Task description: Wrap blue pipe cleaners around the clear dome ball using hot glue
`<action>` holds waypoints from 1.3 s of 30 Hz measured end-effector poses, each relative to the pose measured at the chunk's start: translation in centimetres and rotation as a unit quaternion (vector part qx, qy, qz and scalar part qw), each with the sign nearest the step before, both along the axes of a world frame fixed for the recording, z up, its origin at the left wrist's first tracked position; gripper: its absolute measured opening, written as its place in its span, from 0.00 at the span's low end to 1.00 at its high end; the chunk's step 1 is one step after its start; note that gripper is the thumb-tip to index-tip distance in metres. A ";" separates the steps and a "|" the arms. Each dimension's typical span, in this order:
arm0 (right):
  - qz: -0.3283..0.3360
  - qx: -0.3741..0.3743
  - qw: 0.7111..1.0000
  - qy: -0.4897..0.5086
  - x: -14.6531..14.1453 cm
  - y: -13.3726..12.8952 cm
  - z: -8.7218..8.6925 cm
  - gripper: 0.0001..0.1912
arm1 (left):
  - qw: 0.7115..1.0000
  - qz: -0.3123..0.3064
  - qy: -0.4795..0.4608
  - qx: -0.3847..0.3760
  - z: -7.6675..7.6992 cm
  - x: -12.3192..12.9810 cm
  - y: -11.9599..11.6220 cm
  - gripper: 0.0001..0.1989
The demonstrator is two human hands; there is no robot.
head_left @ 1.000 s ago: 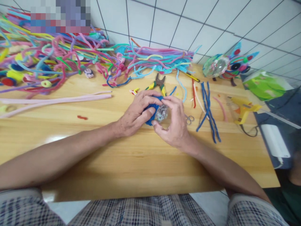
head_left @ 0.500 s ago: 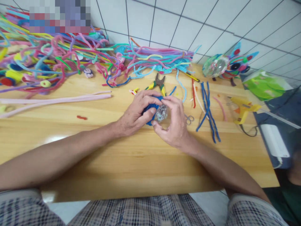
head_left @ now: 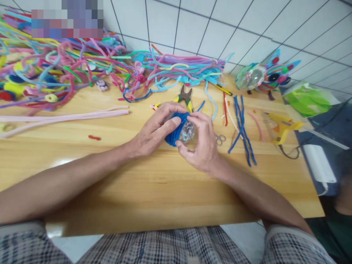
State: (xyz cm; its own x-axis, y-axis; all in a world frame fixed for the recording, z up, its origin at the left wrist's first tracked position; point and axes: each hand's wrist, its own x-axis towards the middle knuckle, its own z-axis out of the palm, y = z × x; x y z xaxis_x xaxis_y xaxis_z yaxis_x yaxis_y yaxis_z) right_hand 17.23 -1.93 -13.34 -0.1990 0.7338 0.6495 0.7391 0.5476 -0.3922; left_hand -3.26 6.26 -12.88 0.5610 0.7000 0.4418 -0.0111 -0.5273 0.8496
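Note:
Between my two hands is a clear plastic bottle piece (head_left: 187, 131) wrapped on its left part with blue pipe cleaners (head_left: 172, 136). My left hand (head_left: 154, 130) grips the blue wrapping, its thumb lying across the top. At the clear end, my right hand (head_left: 203, 141) pinches the rim between thumb and fingers. Just beyond my hands lie pliers (head_left: 186, 96) with yellow and green handles. Small scissors (head_left: 220, 139) are partly hidden behind my right hand. Loose blue pipe cleaners (head_left: 242, 128) rest to the right.
A large heap of coloured pipe cleaners (head_left: 55, 69) covers the back left, with a bundle (head_left: 189, 68) beside it. At right are a yellow glue gun (head_left: 283, 126), a decorated bottle animal (head_left: 272, 77), a green bag (head_left: 306, 99) and a white box (head_left: 320, 163). A person sits at the right edge.
My left fingers have shifted on the blue wrapping, with the thumb straighter and more blue coils showing. My right hand keeps its hold on the clear end.

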 end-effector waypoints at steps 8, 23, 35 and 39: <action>0.006 0.014 1.000 -0.019 -0.1 0.0 0.3 0.36 | 0.987 -0.013 0.152 -0.059 3.0 -0.2 0.5 0.27; 0.028 0.010 0.998 -0.056 1.0 0.5 1.4 0.38 | 0.985 -0.050 0.110 -0.125 1.6 -0.2 1.4 0.30; 0.095 -0.032 0.987 -0.122 3.1 1.0 3.6 0.38 | 0.968 -0.119 -0.045 -0.217 -1.0 0.7 1.0 0.27; 0.097 -0.029 0.986 -0.132 3.4 1.1 3.5 0.37 | 0.967 -0.116 -0.058 -0.218 -1.1 0.8 0.7 0.29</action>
State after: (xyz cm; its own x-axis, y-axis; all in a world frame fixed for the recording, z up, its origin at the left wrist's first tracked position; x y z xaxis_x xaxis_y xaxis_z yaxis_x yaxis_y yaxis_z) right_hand 20.58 -0.83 -9.80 -0.4952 0.7006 0.5138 0.7038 0.6702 -0.2356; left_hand -2.48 6.98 -13.93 0.6902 0.6945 0.2034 -0.1953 -0.0919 0.9764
